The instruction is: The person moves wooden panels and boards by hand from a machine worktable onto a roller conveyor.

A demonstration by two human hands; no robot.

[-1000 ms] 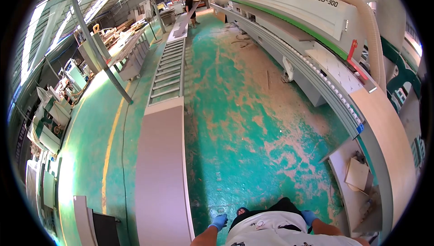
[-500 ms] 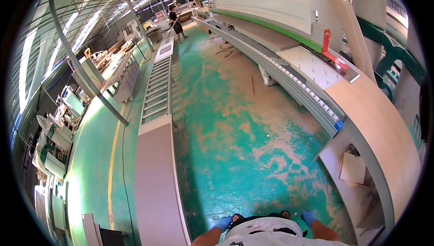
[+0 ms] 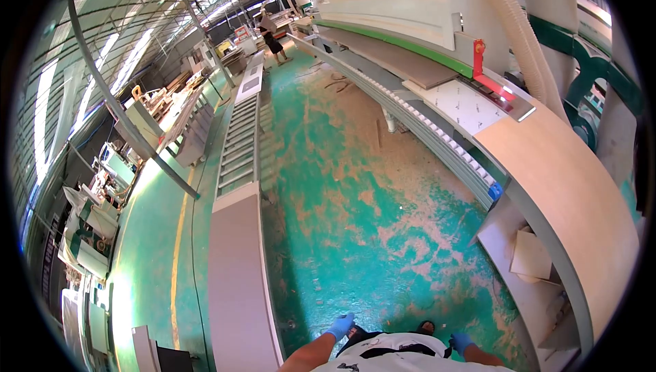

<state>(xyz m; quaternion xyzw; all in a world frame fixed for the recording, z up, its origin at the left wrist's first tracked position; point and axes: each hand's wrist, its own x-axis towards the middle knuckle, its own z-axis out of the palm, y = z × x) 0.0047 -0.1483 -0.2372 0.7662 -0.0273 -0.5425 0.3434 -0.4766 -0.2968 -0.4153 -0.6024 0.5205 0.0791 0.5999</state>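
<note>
My left hand (image 3: pixel 340 326), in a blue glove, hangs at the bottom of the view beside my dark shorts. Its fingers look loosely apart, with nothing in them. On the other side of my body is my right hand (image 3: pixel 461 342), also gloved in blue, small and partly blurred; its fingers seem loose and no object shows in it. Neither hand touches anything around it. To the left of my left hand runs a long table with a grey-brown top (image 3: pixel 236 283). The curved wooden top (image 3: pixel 567 187) of the machine bench lies to my right.
A long white machine (image 3: pixel 389 16) marked WEG-300 stands at right, with a roller rail (image 3: pixel 437 136) along its front. A roller conveyor (image 3: pixel 238 143) extends the left table. Farther off, a person (image 3: pixel 275 37) stands in the aisle. Dust marks the green floor (image 3: pixel 342 235).
My view has shifted slightly as I move. My left hand has swung forward and up, while my right has dropped lower. The distant person has changed posture.
</note>
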